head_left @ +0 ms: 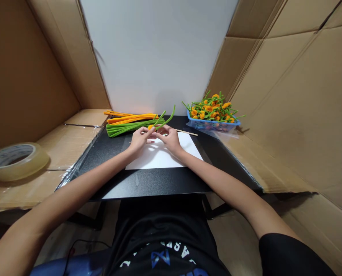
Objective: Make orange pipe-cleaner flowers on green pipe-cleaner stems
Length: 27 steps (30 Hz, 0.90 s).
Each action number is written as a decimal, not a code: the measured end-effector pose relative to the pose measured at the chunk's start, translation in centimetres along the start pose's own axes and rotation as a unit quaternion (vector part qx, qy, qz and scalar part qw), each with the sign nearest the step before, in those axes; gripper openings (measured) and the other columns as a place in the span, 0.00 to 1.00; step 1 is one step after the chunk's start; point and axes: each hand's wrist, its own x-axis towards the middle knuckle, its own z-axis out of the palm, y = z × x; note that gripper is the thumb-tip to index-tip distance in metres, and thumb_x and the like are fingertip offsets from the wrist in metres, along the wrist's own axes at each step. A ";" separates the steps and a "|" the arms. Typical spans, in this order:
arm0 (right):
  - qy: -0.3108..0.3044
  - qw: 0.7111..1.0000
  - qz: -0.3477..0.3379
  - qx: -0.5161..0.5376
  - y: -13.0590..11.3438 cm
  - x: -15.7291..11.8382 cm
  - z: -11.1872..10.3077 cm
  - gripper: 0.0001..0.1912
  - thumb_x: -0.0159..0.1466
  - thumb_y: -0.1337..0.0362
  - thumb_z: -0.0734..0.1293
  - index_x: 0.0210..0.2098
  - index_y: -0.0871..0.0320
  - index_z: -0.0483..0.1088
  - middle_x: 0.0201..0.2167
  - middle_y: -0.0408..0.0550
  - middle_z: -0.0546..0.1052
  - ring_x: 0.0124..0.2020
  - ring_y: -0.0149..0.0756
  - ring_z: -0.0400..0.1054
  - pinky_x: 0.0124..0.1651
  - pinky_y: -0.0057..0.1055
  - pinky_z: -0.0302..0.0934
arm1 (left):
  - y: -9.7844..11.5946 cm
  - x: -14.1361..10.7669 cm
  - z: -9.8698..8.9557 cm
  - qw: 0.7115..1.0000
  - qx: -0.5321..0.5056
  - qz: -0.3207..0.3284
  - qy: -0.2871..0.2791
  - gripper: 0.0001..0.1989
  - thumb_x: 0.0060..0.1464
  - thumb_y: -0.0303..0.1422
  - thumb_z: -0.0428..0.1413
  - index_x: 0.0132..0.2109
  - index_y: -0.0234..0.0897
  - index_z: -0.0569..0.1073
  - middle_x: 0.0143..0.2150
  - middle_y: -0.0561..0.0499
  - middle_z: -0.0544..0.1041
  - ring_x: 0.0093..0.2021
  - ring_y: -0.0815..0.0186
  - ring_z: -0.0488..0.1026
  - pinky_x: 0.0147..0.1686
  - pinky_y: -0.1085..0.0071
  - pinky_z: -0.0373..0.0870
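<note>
One green pipe cleaner [165,121] (orange-tipped); left hand [139,141] and right hand [169,140] pinch it.

soft, even light fills the scene, brightest on the white wall [156,53] and the paper [159,155]. shadows are faint, darkest under the tape roll [17,163]. the black bench [150,186] carries a dull sheen. the wide lens bends the cardboard [291,115] and stretches the forearms [73,193] toward the edges. the left hand [139,141], right hand [170,140] and green pipe cleaner [166,119] look fairly sharp.

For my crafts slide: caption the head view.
Left hand and right hand hold a green pipe-cleaner stem over white paper, near a blue plastic basket.
</note>
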 end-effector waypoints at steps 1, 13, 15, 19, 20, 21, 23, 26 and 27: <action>0.003 1.000 0.005 0.008 0.0 0.0 0.0 0.24 0.51 0.48 0.78 0.41 0.58 0.77 0.29 0.44 0.77 0.30 0.33 0.68 0.35 0.30 0.62 | -0.1 0.0 0.0 1.000 0.020 0.011 -0.009 0.24 0.44 0.48 0.70 0.30 0.35 0.69 0.28 0.51 0.78 0.31 0.66 0.78 0.28 0.74 0.73; -0.025 0.996 0.044 0.077 -0.3 1.0 -1.2 0.25 0.44 0.45 0.80 0.29 0.59 0.79 0.27 0.47 0.78 0.26 0.30 0.63 0.27 0.29 0.54 | 0.5 0.5 -0.7 0.994 0.035 0.021 -0.102 0.20 0.42 0.41 0.69 0.37 0.33 0.75 0.34 0.46 0.81 0.34 0.64 0.78 0.33 0.71 0.74; -0.027 0.996 0.043 0.070 -0.3 0.9 -1.1 0.25 0.44 0.44 0.79 0.28 0.59 0.79 0.27 0.47 0.78 0.26 0.31 0.63 0.27 0.29 0.55 | 0.2 0.5 -0.5 0.997 0.003 0.027 -0.077 0.19 0.41 0.37 0.70 0.37 0.32 0.74 0.34 0.47 0.81 0.33 0.65 0.78 0.37 0.68 0.75; -0.027 0.998 0.025 0.053 -0.4 0.9 -1.0 0.24 0.47 0.44 0.78 0.30 0.59 0.78 0.30 0.47 0.78 0.30 0.32 0.66 0.31 0.29 0.59 | -0.1 0.2 -0.1 0.998 -0.030 0.031 -0.048 0.19 0.39 0.35 0.71 0.36 0.31 0.74 0.32 0.48 0.80 0.34 0.65 0.79 0.45 0.64 0.75; -0.025 0.998 0.020 0.047 -0.4 0.9 -1.1 0.25 0.47 0.44 0.78 0.31 0.59 0.78 0.30 0.47 0.79 0.31 0.33 0.67 0.32 0.29 0.60 | -0.1 0.2 -0.1 0.998 -0.034 0.031 -0.047 0.19 0.39 0.35 0.71 0.36 0.31 0.74 0.32 0.48 0.80 0.34 0.65 0.79 0.47 0.63 0.75; -0.025 0.999 0.016 0.039 -0.4 1.0 -1.1 0.25 0.48 0.44 0.78 0.31 0.59 0.78 0.31 0.47 0.79 0.32 0.34 0.68 0.33 0.29 0.61 | -0.1 0.1 0.0 0.998 -0.037 0.032 -0.047 0.20 0.39 0.36 0.72 0.36 0.31 0.75 0.32 0.48 0.80 0.34 0.64 0.79 0.48 0.62 0.75; -0.033 0.999 0.008 0.019 -0.3 1.2 -1.3 0.26 0.48 0.43 0.78 0.30 0.60 0.77 0.31 0.48 0.79 0.33 0.35 0.69 0.35 0.30 0.63 | 0.0 0.1 0.0 0.997 -0.040 0.038 -0.051 0.21 0.38 0.36 0.72 0.37 0.31 0.75 0.33 0.48 0.81 0.35 0.64 0.80 0.50 0.60 0.75; -0.043 0.999 -0.015 -0.014 -0.1 1.4 -1.7 0.25 0.49 0.43 0.77 0.30 0.60 0.78 0.32 0.49 0.78 0.34 0.36 0.70 0.39 0.33 0.64 | -0.1 0.2 -0.2 0.996 -0.020 0.057 -0.059 0.24 0.35 0.37 0.73 0.38 0.31 0.75 0.34 0.47 0.82 0.35 0.63 0.80 0.50 0.59 0.76; -0.044 0.998 -0.025 -0.024 0.0 1.4 -1.8 0.25 0.50 0.43 0.77 0.31 0.60 0.78 0.32 0.49 0.78 0.34 0.37 0.70 0.39 0.33 0.64 | -0.1 0.3 -0.2 0.996 -0.005 0.068 -0.062 0.24 0.35 0.38 0.74 0.38 0.32 0.75 0.33 0.47 0.82 0.35 0.62 0.80 0.49 0.59 0.76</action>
